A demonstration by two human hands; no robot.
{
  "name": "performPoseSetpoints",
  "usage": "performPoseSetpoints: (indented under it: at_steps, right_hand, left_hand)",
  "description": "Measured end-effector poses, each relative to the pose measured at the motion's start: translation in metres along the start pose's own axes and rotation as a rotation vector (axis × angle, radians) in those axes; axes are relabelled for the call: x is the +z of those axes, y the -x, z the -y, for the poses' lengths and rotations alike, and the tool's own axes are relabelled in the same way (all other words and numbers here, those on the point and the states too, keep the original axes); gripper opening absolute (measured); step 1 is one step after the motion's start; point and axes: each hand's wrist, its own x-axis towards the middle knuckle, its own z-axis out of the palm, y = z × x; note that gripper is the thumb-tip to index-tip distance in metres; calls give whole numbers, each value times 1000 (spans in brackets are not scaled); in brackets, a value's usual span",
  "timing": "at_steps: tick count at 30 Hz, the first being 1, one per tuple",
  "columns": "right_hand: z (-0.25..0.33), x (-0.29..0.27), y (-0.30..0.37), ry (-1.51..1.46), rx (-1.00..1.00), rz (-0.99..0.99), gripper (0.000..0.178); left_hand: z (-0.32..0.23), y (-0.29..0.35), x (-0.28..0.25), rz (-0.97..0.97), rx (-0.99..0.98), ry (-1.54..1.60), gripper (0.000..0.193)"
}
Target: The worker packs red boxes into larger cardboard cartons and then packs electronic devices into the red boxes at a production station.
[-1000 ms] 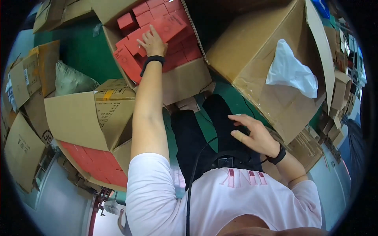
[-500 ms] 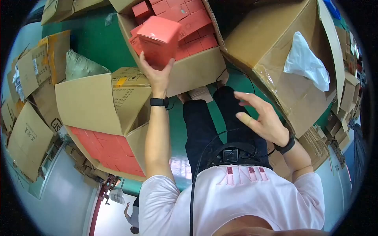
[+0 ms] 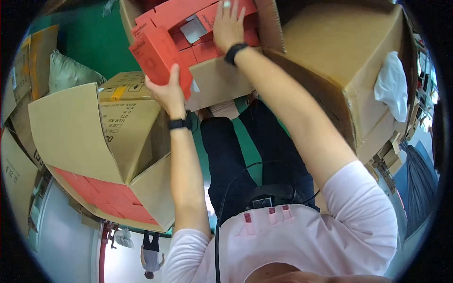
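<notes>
My left hand is closed around the lower end of a red box, tilted at the near left corner of an open carton. A second red box edge shows just behind the held one. Over the carton, my right hand rests on a red box, with its fingers stretched and apart and its thumb hidden. Beside that hand, a pale grey-white opening shows among the red boxes. More red boxes fill the carton below it.
At left, an open carton shows red boxes at its near side. A large brown carton stands at right, with a white plastic bag on it. A pale sack lies far left. Another person stands in the background.
My right hand has moved from above my lap up and left onto the boxes in the carton. The red box in my left hand has shifted left and turned, showing its long side.
</notes>
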Motion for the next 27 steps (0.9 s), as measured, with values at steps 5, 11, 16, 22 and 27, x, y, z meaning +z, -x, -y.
performPoseSetpoints:
  at_steps: [5, 11, 16, 22, 27]
  right_hand:
    - [-35, 59, -44, 98, -92, 217, 69]
    - [-42, 11, -18, 67, -221, 270, 86]
    - [-32, -49, 14, -280, 192, 375, 90]
    - [-44, -118, 45, -462, 456, 568, 80]
    - [-53, -151, 76, -500, 350, 384, 88]
  left_hand:
    - [-11, 39, -20, 121, -139, 173, 93]
    - [-37, 64, -3, 232, -69, -26, 95]
    - [-23, 71, 15, 225, -226, 89, 96]
    - [7, 50, 47, 189, -368, 197, 96]
    - [1, 21, 93, 138, -258, 17, 94]
